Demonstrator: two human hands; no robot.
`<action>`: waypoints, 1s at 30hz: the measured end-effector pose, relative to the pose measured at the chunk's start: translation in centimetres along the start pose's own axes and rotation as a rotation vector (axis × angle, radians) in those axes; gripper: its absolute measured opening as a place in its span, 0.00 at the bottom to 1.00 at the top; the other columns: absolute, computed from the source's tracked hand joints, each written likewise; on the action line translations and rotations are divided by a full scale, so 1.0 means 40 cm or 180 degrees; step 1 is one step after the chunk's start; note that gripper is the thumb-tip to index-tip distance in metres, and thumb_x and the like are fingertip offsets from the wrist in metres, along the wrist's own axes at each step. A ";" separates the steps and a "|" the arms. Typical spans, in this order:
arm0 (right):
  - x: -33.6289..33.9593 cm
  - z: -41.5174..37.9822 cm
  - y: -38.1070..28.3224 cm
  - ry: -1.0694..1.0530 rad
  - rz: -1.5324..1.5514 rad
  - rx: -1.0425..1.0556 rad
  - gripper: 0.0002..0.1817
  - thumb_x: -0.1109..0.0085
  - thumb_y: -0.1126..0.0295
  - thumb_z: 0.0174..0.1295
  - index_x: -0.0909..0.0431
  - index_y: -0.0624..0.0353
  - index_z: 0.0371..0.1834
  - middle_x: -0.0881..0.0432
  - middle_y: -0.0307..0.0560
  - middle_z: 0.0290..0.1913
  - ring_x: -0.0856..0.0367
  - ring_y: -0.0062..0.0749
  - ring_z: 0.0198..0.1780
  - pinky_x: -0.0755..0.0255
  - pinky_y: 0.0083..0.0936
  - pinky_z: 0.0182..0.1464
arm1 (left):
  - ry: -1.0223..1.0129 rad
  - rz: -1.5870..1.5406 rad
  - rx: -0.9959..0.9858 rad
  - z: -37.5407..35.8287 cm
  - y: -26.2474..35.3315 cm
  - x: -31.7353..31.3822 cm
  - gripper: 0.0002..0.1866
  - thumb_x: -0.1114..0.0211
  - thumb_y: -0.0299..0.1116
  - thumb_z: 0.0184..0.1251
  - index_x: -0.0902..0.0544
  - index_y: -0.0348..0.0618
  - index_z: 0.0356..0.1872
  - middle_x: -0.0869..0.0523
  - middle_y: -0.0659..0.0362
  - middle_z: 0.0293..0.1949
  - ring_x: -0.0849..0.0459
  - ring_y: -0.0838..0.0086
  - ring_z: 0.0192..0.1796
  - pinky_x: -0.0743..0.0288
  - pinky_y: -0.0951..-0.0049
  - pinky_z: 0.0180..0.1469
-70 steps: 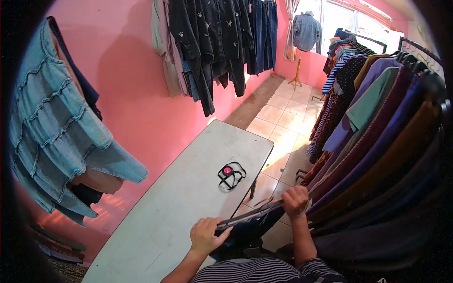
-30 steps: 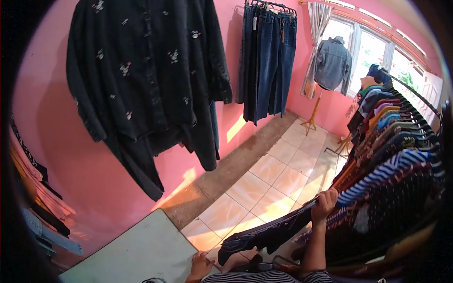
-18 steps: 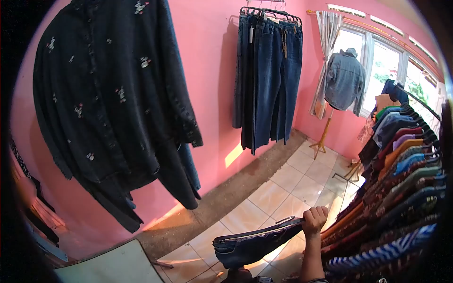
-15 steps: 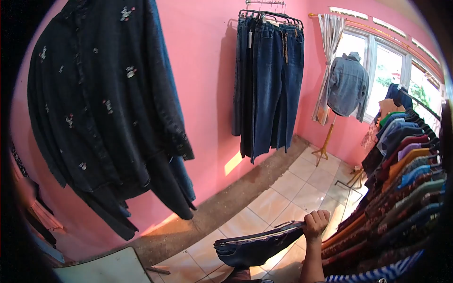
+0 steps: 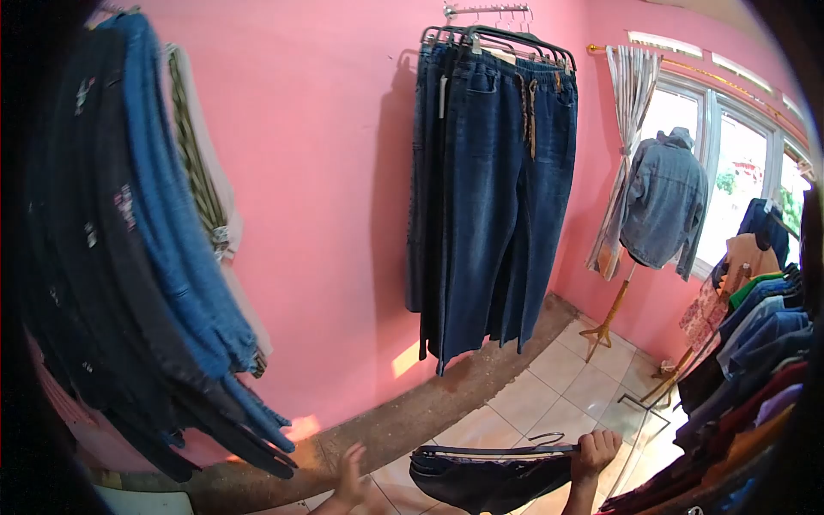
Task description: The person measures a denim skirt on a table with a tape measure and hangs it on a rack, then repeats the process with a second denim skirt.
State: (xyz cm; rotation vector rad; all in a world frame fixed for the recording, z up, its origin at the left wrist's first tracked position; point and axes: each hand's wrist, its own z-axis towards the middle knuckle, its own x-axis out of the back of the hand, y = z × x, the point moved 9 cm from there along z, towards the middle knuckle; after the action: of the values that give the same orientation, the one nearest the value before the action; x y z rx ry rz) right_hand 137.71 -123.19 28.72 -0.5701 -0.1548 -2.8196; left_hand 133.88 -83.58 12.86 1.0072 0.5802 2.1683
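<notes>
My right hand (image 5: 598, 452) is closed round the right end of a black hanger, from which a dark garment (image 5: 489, 481) hangs folded over at the bottom of the view. The hanger's hook (image 5: 547, 437) shows just left of that hand. To the left of the garment, my left hand (image 5: 350, 476) is raised with its fingers apart, holding nothing and not touching the garment. Ahead, dark blue jeans (image 5: 489, 189) hang on black hangers from a wall rail (image 5: 489, 9).
Dark shirts (image 5: 94, 257) and a blue denim garment (image 5: 172, 206) hang at left. A denim jacket (image 5: 665, 197) stands on a mannequin by the window. Packed clothes (image 5: 755, 360) line the right side. A pale surface (image 5: 142, 502) shows at bottom left.
The view has moved closer to the hanging jeans, and the dark shirts have shifted left. My left hand has come into sight, open. The held garment now sits lower, its hanger more level.
</notes>
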 end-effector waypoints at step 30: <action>-0.758 0.367 0.985 -0.0292 0.0982 0.0845 0.13 0.38 0.74 0.25 0.26 0.52 0.21 0.31 0.37 0.18 0.32 0.31 0.19 0.42 0.26 0.20 | 0.1223 -0.1483 -0.0428 0.994 0.341 -1.017 0.15 0.43 0.40 0.61 0.31 0.38 0.26 0.28 0.61 0.19 0.32 0.80 0.20 0.40 0.80 0.22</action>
State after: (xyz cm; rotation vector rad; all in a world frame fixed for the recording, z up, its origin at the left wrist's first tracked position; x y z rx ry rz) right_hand 180.81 -151.73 32.30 -0.6032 -0.4139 -2.4259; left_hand 179.53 -117.94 25.37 0.3335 0.7483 1.9471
